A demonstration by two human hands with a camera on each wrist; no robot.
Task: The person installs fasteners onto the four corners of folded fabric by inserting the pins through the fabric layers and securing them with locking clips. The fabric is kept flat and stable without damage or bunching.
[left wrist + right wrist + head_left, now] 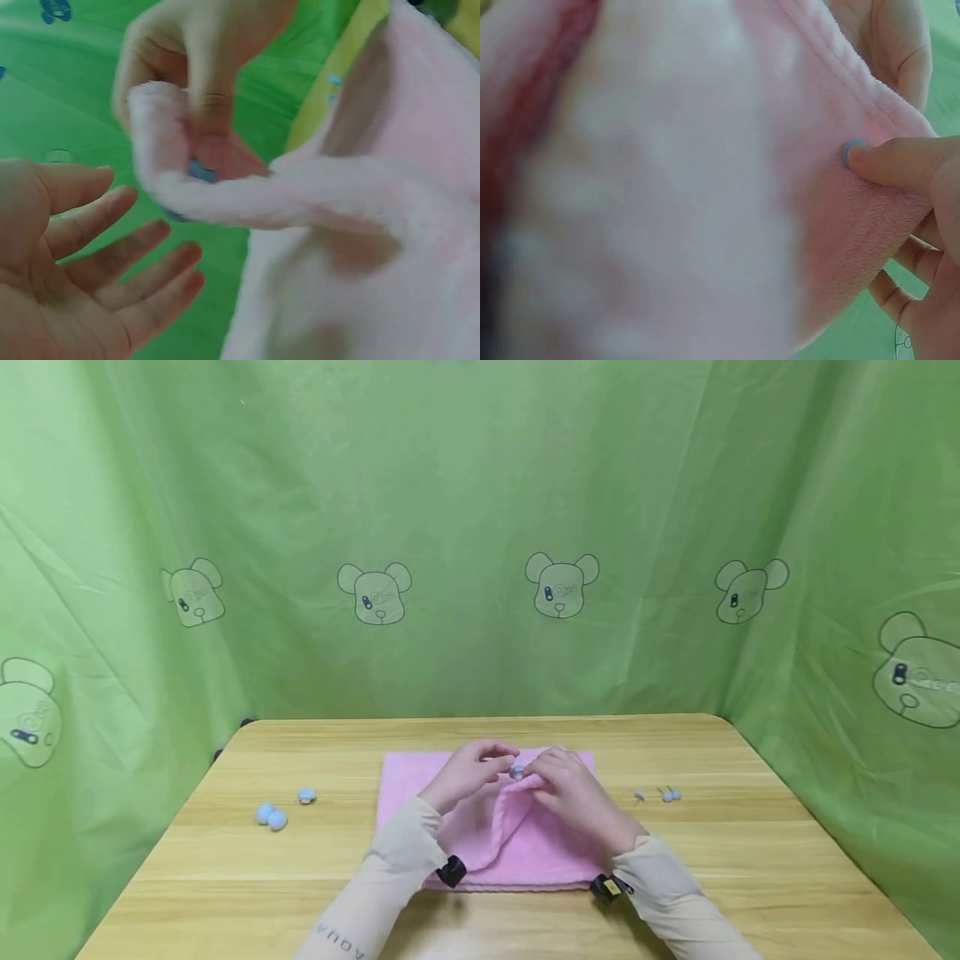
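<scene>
The wooden desk (225, 860) carries a folded pink fleece blanket (551, 856), its near corner lifted between the two hands. The lifted edge runs left from the right hand (576, 797), then bends back toward the person. The right hand's grip pinches that corner, thumb over a small round blue disc (847, 154) lying against the fleece. The left hand (82, 262) is open, fingers extended and holding nothing, just left of the corner and not touching it. The relation that counts: the disc lies under the right thumb, while a blue piece (174, 216) shows below the folded edge, on the side facing the left fingertips. Smaller pale-blue domed pieces (277, 820) lie farther left; tiny blue-headed pins (667, 796), right.
</scene>
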